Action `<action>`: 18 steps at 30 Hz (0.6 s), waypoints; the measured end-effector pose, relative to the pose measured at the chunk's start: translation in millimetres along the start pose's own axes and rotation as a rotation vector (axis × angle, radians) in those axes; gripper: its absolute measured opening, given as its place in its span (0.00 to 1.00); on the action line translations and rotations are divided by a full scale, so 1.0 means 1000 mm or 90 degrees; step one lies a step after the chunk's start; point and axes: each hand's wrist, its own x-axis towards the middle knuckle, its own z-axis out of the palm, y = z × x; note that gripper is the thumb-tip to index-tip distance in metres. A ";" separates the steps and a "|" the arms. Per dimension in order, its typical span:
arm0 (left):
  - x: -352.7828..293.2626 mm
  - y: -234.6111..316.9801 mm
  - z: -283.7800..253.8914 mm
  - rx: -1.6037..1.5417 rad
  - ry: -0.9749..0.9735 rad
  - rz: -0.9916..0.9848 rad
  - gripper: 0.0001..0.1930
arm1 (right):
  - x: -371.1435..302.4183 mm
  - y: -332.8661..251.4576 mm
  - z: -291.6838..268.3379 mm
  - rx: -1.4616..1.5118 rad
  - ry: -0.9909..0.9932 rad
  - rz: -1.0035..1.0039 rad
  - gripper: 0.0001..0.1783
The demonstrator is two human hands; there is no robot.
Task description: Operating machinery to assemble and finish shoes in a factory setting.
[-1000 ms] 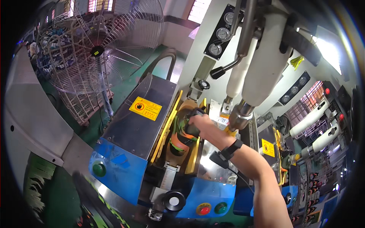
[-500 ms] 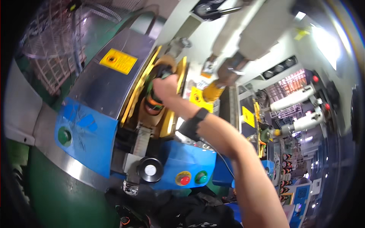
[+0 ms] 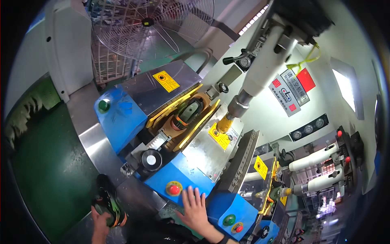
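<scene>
At the lower left my left hand [image 3: 100,223] is closed around the end of a black shoe [image 3: 106,199] with green and orange on its sole. My right hand [image 3: 195,210] is open, its fingers spread over the front of the blue machine housing [image 3: 162,178]. Those fingertips lie just right of a red push button [image 3: 174,189]; what is under the palm is hidden. Another shoe [image 3: 190,111], dark with an orange edge, sits in the machine's tan cradle between two yellow side pads [image 3: 199,125]. Neither hand touches that one.
A white press cylinder [image 3: 265,67] with a yellow tip [image 3: 224,124] hangs right of the cradle. A black round knob [image 3: 151,160] sticks out in front. A green button [image 3: 104,105] tops the left housing. Beyond stands a wire-guarded fan [image 3: 152,24]; a second station [image 3: 260,183] adjoins on the right.
My right hand has left the shoe in the cradle and come down to the blue housing, fingers spreading. My left hand has come into view with its shoe. The view has shifted, showing more fan.
</scene>
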 end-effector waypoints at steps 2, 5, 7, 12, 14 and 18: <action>-0.009 -0.001 0.002 0.011 -0.014 0.017 0.36 | -0.021 -0.002 -0.002 0.046 0.031 0.021 0.50; -0.038 0.005 0.017 0.018 0.021 0.020 0.36 | -0.046 -0.011 -0.027 0.404 0.208 0.069 0.43; -0.063 0.007 0.027 -0.003 0.010 -0.014 0.32 | -0.066 -0.019 -0.035 0.545 0.278 -0.034 0.40; -0.137 0.002 -0.021 -0.023 0.028 -0.113 0.24 | -0.113 -0.046 -0.033 0.995 0.126 -0.352 0.30; -0.179 0.006 -0.062 -0.014 0.151 -0.136 0.17 | -0.127 -0.053 -0.063 1.072 0.087 -0.503 0.32; -0.248 0.025 -0.141 -0.046 0.245 -0.041 0.10 | -0.173 -0.102 -0.159 0.787 -0.019 -0.909 0.30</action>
